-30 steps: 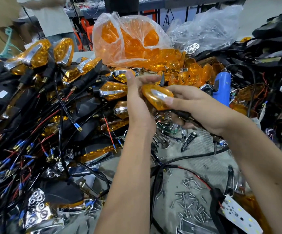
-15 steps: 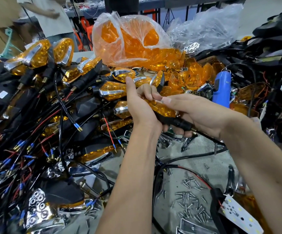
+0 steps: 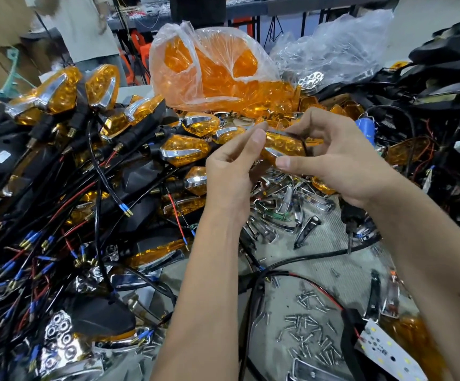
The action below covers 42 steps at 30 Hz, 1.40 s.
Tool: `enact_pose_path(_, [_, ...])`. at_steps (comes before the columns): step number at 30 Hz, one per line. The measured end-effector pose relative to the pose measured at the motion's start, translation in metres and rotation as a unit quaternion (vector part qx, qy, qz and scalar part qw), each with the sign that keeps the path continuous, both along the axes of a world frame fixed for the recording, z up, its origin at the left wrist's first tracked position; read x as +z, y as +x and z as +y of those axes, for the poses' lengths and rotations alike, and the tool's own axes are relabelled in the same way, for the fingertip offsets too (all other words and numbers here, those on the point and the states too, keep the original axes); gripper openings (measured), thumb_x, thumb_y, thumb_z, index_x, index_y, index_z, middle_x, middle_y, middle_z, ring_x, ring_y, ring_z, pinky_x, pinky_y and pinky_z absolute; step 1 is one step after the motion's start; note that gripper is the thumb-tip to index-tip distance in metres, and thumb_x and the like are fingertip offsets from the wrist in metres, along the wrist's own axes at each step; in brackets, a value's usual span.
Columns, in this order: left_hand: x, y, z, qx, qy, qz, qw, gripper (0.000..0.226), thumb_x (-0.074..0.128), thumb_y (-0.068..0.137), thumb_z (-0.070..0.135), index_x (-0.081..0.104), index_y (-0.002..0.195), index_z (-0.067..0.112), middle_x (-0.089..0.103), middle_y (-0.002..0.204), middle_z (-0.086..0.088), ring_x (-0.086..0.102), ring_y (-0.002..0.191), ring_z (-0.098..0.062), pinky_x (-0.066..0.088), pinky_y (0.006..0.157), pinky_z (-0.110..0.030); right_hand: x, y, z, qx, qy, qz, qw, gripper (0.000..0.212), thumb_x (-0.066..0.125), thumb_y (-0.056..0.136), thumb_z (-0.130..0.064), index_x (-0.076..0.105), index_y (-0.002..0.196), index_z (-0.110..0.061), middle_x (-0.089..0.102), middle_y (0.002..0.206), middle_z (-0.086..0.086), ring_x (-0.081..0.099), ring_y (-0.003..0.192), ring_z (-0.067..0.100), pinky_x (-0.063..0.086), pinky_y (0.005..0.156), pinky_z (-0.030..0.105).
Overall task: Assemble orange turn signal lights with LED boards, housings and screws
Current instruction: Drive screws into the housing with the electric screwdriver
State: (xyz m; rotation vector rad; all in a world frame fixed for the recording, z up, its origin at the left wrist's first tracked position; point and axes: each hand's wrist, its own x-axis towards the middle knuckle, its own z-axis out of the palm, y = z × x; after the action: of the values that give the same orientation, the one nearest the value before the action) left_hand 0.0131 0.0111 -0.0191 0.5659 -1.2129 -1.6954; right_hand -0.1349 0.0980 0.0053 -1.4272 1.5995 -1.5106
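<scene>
Much of the counter (image 3: 286,314) is buried, and its edges are not visible anywhere. The turn signal light (image 3: 283,146) is held up above the middle of the counter, between both hands. Its far side and its stem are covered by fingers, so only the orange lens and a chrome trim strip show. The left hand (image 3: 231,171) pinches its left end between thumb and curled fingers. The right hand (image 3: 341,163) grips its right end, thumb underneath and fingers arched over the top. A thin black wire loops across the lens.

To the left, a pile of finished lights (image 3: 66,92) with black stems and tangled red and black wires hides the whole left half of the surface. Behind the hands a clear bag of orange lenses (image 3: 209,70) slumps open. A blue tool (image 3: 366,127) is mostly hidden behind the right hand, too little of it showing to tell its kind.

The only bare room is the grey patch below the wrists, and it carries loose screws (image 3: 308,325), chrome trim pieces (image 3: 283,204) and black cable. A white LED board (image 3: 385,353) sits at the near right, partly cut off by the forearm. A person in the far left background is blurred.
</scene>
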Motion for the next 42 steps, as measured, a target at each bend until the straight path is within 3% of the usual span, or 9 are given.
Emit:
enact_pose_path(4, [-0.001, -0.003, -0.001, 0.056, -0.018, 0.016, 0.998, 0.027, 0.078, 0.083, 0.023, 0.079, 0.104, 0.006, 0.08, 0.095, -0.004, 0.073, 0.084, -0.014, 0.06, 0.074, -0.031, 0.0, 0.002, 0.002, 0.018, 0.014, 0.004, 1.0, 0.034, 0.086, 0.084, -0.018, 0.06, 0.105, -0.011, 0.072, 0.102, 0.005, 0.071, 0.08, 0.022, 0.059, 0.076, 0.033])
enact_pose_path(7, [-0.005, -0.012, 0.001, 0.108, -0.024, -0.003, 0.994, 0.014, 0.076, 0.092, 0.011, 0.079, 0.104, 0.003, 0.079, 0.084, 0.004, 0.069, 0.072, 0.0, 0.053, 0.066, -0.016, 0.001, 0.012, -0.002, -0.032, 0.057, 0.019, 0.998, 0.035, 0.066, 0.096, -0.049, 0.056, 0.095, -0.016, 0.058, 0.082, -0.005, 0.056, 0.073, 0.007, 0.047, 0.077, 0.03])
enact_pose_path(11, [-0.006, -0.025, 0.016, 0.094, -0.086, -0.02, 0.992, 0.011, 0.082, 0.087, 0.015, 0.082, 0.088, 0.026, 0.08, 0.086, 0.007, 0.073, 0.083, -0.004, 0.056, 0.075, -0.022, 0.001, 0.024, -0.012, -0.226, 0.039, 0.13, 0.964, 0.058, 0.037, 0.106, -0.059, 0.039, 0.063, -0.022, 0.039, 0.056, -0.011, 0.036, 0.051, 0.009, 0.041, 0.061, 0.036])
enact_pose_path(16, [-0.007, -0.025, 0.015, 0.044, -0.131, -0.036, 0.99, 0.005, 0.085, 0.083, 0.021, 0.083, 0.087, 0.024, 0.08, 0.087, 0.002, 0.073, 0.088, -0.014, 0.06, 0.083, -0.036, -0.003, 0.02, -0.011, -0.33, -0.006, 0.154, 0.931, 0.063, 0.039, 0.109, -0.043, 0.038, 0.049, -0.021, 0.035, 0.043, -0.01, 0.032, 0.039, 0.011, 0.03, 0.054, 0.035])
enact_pose_path(23, [-0.009, -0.018, 0.013, -0.034, -0.109, -0.047, 0.992, 0.011, 0.083, 0.078, 0.017, 0.081, 0.077, 0.027, 0.074, 0.083, -0.001, 0.066, 0.081, -0.021, 0.06, 0.077, -0.04, -0.01, 0.012, -0.009, -0.319, 0.007, 0.175, 0.932, 0.057, 0.037, 0.108, -0.033, 0.037, 0.053, -0.018, 0.037, 0.049, -0.002, 0.033, 0.046, 0.018, 0.032, 0.054, 0.038])
enact_pose_path(29, [-0.009, -0.016, 0.015, -0.043, -0.095, -0.015, 0.994, 0.02, 0.079, 0.084, 0.002, 0.08, 0.079, 0.022, 0.077, 0.085, 0.001, 0.071, 0.078, -0.011, 0.058, 0.071, -0.026, -0.01, 0.014, -0.006, -0.309, -0.01, 0.208, 0.928, 0.056, 0.035, 0.108, -0.035, 0.039, 0.055, -0.018, 0.039, 0.051, -0.001, 0.036, 0.05, 0.02, 0.034, 0.056, 0.039])
enact_pose_path(32, [-0.008, -0.017, 0.014, -0.026, -0.087, -0.007, 0.996, 0.021, 0.077, 0.086, -0.003, 0.079, 0.084, 0.018, 0.075, 0.083, 0.004, 0.067, 0.08, -0.011, 0.058, 0.073, -0.026, -0.001, 0.007, -0.003, -0.219, 0.002, 0.236, 0.947, 0.055, 0.036, 0.109, -0.044, 0.041, 0.06, -0.022, 0.04, 0.057, -0.005, 0.037, 0.055, 0.017, 0.033, 0.059, 0.039])
enact_pose_path(37, [-0.007, -0.017, 0.012, 0.027, -0.009, 0.02, 0.999, 0.017, 0.072, 0.089, -0.006, 0.076, 0.094, 0.01, 0.076, 0.102, -0.009, 0.07, 0.094, -0.021, 0.06, 0.087, -0.04, 0.01, -0.013, 0.006, -0.045, 0.096, 0.287, 0.952, 0.043, 0.061, 0.093, -0.063, 0.065, 0.086, -0.021, 0.054, 0.069, -0.009, 0.047, 0.061, 0.006, 0.038, 0.06, 0.03])
enact_pose_path(42, [-0.006, -0.011, 0.007, -0.029, 0.033, 0.027, 0.999, 0.014, 0.067, 0.095, 0.0, 0.074, 0.104, 0.008, 0.077, 0.102, -0.004, 0.07, 0.083, -0.02, 0.058, 0.075, -0.037, 0.005, -0.019, 0.009, -0.073, 0.021, 0.316, 0.946, 0.039, 0.078, 0.083, -0.056, 0.068, 0.092, -0.019, 0.051, 0.065, -0.007, 0.045, 0.06, 0.007, 0.033, 0.057, 0.021])
